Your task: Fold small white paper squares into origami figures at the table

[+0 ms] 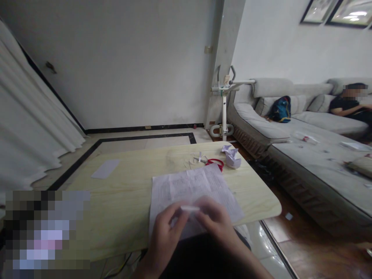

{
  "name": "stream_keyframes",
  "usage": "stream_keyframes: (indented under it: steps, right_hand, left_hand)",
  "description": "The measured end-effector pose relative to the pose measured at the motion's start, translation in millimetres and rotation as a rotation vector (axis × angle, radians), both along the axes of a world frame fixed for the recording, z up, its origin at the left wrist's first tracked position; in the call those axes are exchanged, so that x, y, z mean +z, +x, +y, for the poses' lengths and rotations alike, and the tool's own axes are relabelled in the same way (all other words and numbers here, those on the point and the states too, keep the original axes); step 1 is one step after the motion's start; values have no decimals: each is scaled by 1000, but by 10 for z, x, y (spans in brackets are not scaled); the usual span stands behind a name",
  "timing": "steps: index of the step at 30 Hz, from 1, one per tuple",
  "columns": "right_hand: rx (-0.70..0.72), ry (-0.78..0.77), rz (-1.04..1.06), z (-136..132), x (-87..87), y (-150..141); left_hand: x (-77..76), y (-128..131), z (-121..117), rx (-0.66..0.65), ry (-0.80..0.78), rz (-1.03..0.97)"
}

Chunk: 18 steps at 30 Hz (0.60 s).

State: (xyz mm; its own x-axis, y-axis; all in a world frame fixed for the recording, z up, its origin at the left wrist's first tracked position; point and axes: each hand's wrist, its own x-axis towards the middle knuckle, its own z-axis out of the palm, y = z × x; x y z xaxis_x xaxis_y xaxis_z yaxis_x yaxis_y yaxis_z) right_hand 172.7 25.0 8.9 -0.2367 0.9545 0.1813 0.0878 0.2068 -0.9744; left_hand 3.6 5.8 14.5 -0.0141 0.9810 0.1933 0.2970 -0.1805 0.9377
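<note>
My left hand [165, 232] and my right hand [216, 221] meet at the near edge of a light wooden table [128, 201]. Both pinch a small white folded paper piece [190, 208] between their fingertips. Under the hands lies a large creased printed sheet [194, 186]. Beyond it rest red-handled scissors [215, 162], small paper scraps [196, 158] and a crumpled white paper shape [232, 157]. A separate small white paper [105, 169] lies on the table's left part.
A grey sofa [314, 155] runs along the right, with a blue backpack [280, 109] and another person [350, 104] seated at its far end. A white exercise machine [223, 112] stands by the wall. White curtains [29, 128] hang at the left.
</note>
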Motion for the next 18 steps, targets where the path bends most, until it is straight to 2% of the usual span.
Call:
stream_keyframes:
  steps: [4,7,14,18]
  right_hand:
    - [-46,103,27,0,-7,4]
    - [-43,163,45,-14,0,-11]
    - [-25,164,17,-6,-45,-34]
    - [-35,183,22,4,-62,-34]
  left_hand:
    - [-66,-11,21,-7,100,97]
    - [-117,-3,25,-60,162,182]
    - [-163,28,24,-156,175,352]
    - [-159,12,7,-176,179,374]
